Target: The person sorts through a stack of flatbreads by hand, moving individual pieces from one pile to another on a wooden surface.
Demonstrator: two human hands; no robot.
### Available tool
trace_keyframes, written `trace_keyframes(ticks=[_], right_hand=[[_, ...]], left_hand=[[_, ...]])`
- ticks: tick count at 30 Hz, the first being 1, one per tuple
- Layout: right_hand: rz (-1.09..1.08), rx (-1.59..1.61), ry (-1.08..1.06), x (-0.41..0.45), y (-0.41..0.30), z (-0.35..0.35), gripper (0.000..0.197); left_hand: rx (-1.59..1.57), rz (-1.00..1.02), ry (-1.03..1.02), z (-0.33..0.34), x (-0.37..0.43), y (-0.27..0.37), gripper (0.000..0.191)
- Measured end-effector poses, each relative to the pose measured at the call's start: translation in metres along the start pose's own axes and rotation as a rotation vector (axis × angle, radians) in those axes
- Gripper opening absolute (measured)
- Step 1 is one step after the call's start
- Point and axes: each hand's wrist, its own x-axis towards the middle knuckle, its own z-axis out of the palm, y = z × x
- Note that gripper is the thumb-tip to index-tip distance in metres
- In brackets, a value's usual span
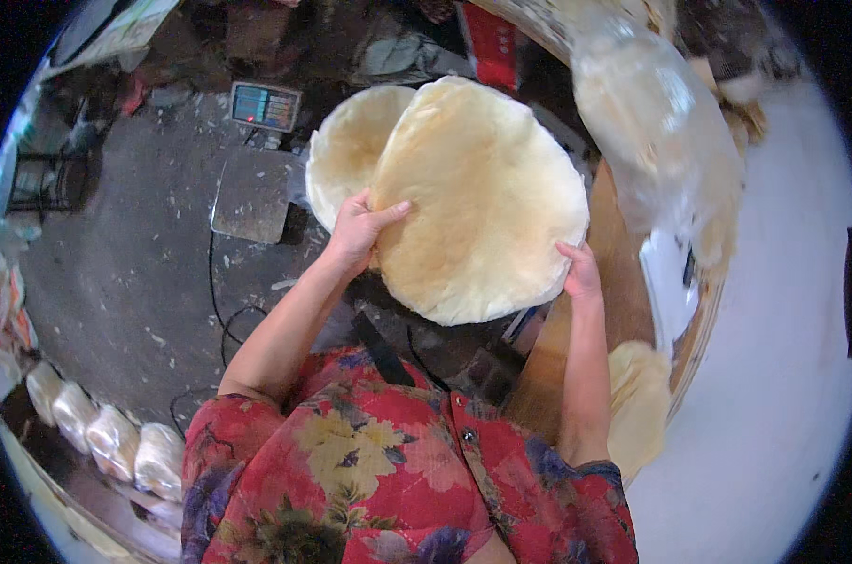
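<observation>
A large, round, pale yellow flatbread point(478, 204) is held up between my two hands. My left hand point(361, 229) grips its left edge, thumb on top. My right hand point(579, 269) pinches the lower right edge, with the thumb on the near face. Behind it, to the upper left, a second round flatbread point(355, 137) shows, partly covered by the first; whether my left hand also touches it I cannot tell. My fingers behind the held bread are hidden.
A weighing scale's display point(265, 107) stands above its metal platform point(251, 201); a black cable point(212, 282) trails on the floor. Several plastic-wrapped bundles point(112, 440) lie lower left. At right, a plastic bag point(651, 120) and another flatbread point(637, 402) are near a wooden surface point(616, 282).
</observation>
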Motion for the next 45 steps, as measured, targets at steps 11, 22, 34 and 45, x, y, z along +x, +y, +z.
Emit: trace_keyframes(ticks=[11, 22, 34, 45], right_hand=[[0.322, -0.18, 0.025, 0.157, 0.09, 0.037, 0.045], [0.068, -0.249, 0.399, 0.173, 0.12, 0.032, 0.038], [-0.173, -0.978, 0.71, 0.167, 0.108, 0.048, 0.034], [-0.378, -0.899, 0.318, -0.145, 0.104, -0.024, 0.018]], left_hand=[[-0.109, -0.085, 0.302, -0.174, 0.09, -0.076, 0.034], [-0.118, -0.066, 0.421, -0.18, 0.097, -0.09, 0.041], [-0.007, -0.08, 0.639, -0.174, 0.113, -0.071, 0.045], [0.783, 0.322, 0.362, -0.047, 0.042, -0.07, 0.041]])
